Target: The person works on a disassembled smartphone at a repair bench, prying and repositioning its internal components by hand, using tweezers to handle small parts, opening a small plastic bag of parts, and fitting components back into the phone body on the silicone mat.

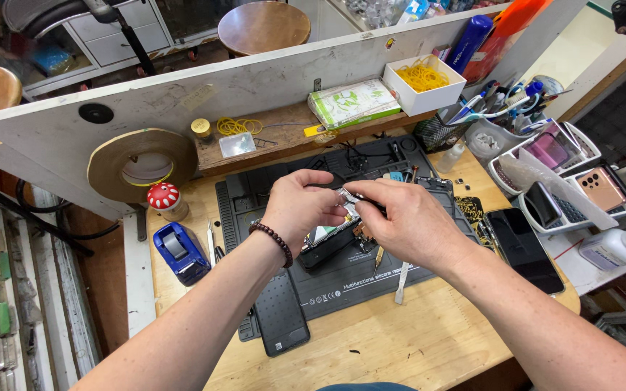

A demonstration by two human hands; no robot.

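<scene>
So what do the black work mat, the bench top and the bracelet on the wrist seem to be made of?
The black work mat looks like matte rubber or silicone, with moulded ribs and trays. The bench top looks like pale, unvarnished wood with visible grain and scuffs. The bracelet on the left hand is dark, glossy round beads, possibly wood or stone.

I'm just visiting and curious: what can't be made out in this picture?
- Head view: what the right hand pinches; its fingers hide it.
- Middle of the opened phone: covered by both hands; the left hand hides its upper edge.
- Small parts on the mat: too small.
- Basket of phones: cut off by the right edge.
</scene>
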